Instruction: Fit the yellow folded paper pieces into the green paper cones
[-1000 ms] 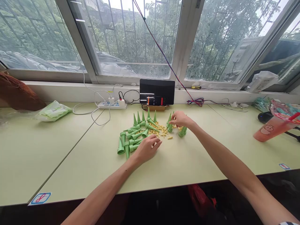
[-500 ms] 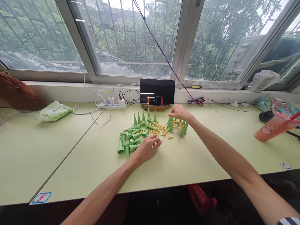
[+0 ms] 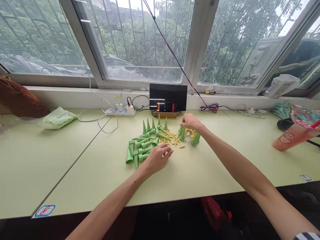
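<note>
Right hand: fingers bent down at the standing cones, its seven o'clock; grip cannot be confirmed. Left hand: loosely parted, nothing visible held; cone pile at its ten o'clock. Advisable: vertical handling, sparing neighbours.

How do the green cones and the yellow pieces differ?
Shape: the green cones taper from a wide collar to a narrow tip; the yellow pieces are small and stick-like.
Size: each green cone is much larger than any of the yellow pieces.
Pose: some green cones stand tip up while others lie on their sides; the yellow pieces lie scattered loosely.
Shared: both sit on the same table.
</note>
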Tool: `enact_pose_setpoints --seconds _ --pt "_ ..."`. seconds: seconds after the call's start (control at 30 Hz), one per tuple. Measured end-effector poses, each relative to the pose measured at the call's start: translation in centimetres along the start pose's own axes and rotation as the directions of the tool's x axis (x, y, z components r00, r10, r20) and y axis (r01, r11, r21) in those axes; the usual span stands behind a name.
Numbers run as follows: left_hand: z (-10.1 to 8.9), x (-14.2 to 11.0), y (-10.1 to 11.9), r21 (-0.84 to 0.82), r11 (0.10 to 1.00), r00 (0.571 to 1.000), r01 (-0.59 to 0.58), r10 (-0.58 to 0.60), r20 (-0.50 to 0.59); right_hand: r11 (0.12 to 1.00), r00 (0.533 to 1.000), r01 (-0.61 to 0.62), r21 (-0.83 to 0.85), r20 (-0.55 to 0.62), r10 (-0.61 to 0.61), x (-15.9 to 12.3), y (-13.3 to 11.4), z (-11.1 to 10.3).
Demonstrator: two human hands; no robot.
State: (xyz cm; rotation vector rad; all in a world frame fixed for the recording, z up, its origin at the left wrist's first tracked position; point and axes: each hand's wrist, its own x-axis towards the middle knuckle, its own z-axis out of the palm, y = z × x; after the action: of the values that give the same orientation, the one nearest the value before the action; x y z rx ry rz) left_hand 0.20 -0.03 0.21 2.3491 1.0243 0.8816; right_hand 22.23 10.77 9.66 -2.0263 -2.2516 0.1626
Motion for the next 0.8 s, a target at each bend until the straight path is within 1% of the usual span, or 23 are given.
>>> enact_pose_setpoints --seconds 0.33,0.8 --pt "-0.02 0.04 0.04 0.023 1.0 1.0 0.008 -0.008 0.013 1.0 1.0 -0.016 -0.008 -0.015 0.016 -0.37 -0.4 -0.11" --pt "0.07 0.0 -0.06 0.026 1.0 1.0 0.003 -0.003 0.008 1.0 1.0 -0.009 0.0 -0.03 0.009 -0.2 -0.14 0.39"
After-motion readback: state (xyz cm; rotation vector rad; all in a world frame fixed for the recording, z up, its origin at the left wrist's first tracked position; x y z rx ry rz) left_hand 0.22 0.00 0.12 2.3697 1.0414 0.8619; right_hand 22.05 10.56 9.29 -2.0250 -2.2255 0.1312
